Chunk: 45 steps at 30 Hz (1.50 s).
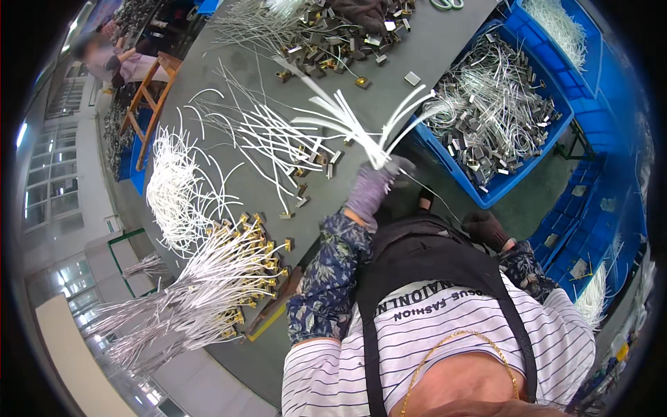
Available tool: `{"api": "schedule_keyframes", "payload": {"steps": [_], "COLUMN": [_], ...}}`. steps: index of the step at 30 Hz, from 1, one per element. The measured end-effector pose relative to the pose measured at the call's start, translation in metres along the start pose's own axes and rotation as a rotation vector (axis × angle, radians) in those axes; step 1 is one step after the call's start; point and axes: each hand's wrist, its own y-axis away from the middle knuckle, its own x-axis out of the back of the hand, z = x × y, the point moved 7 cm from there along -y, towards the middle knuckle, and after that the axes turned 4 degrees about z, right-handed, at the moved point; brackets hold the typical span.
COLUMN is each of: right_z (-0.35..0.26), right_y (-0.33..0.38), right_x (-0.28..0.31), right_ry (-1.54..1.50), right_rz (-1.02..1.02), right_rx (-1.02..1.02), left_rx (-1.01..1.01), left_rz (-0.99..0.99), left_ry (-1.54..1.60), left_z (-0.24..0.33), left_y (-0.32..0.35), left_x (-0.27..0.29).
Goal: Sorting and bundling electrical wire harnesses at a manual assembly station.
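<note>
My left hand [376, 186], in a purple-grey glove, is closed round a bunch of white sleeve tubes [363, 139]. The tubes fan out above the fist over the table's right edge. My right hand [485, 230], in a dark brown glove, is low at the right beside my black apron, its fingers curled. A thin wire [434, 194] runs from the bunch down to this glove, which appears to pinch its end. Left of the bunch, loose white tubes [274, 139] lie on the table with small metal-cased parts [332, 164] among them.
The grey table [379, 80] carries a far heap of metal-cased parts [326, 48], a pile of white tubes [170, 191] and brass-ended tube bundles [222, 271] at left. Blue crates stand right, one full of wired parts [486, 104]. Another person [114, 59] sits far left near a wooden chair [149, 104].
</note>
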Motion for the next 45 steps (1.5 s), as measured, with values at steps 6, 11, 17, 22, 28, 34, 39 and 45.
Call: {"api": "schedule_keyframes", "payload": {"steps": [6, 11, 17, 22, 28, 34, 39, 45], "right_z": [-0.052, -0.210, -0.317, -0.382, -0.356, -0.198, -0.011, 0.058], "right_y": [-0.021, -0.050, -0.074, -0.151, -0.144, -0.020, 0.023, 0.039], "right_x": [-0.008, -0.113, -0.149, -0.119, -0.119, -0.098, -0.010, 0.022], "right_ry": [0.159, -0.030, 0.387, 0.749, 0.431, 0.254, 0.266, 0.261], "right_rz": [-0.001, -0.281, 0.071, 0.627, 0.312, -0.187, 0.101, 0.134], "right_rx": [0.085, 0.549, 0.811, 0.894, 1.014, 0.872, -0.130, -0.116], "left_rx": [-0.434, -0.470, -0.251, -0.220, -0.299, -0.118, -0.214, -0.506], "left_rz": [0.735, 1.067, 0.879, 0.843, 0.699, 0.217, 0.479, 0.573], "left_ry": [0.074, -0.484, -0.313, -0.140, 0.490, 0.654, 0.442, 0.316], "left_z": [0.099, 0.073, 0.068, 0.075, 0.050, 0.025, 0.036, 0.105], "left_y": [0.042, 0.039, 0.025, 0.037, 0.005, -0.038, -0.036, -0.029], "left_x": [0.124, 0.117, 0.197, 0.227, 0.147, 0.051, 0.061, 0.108]}}
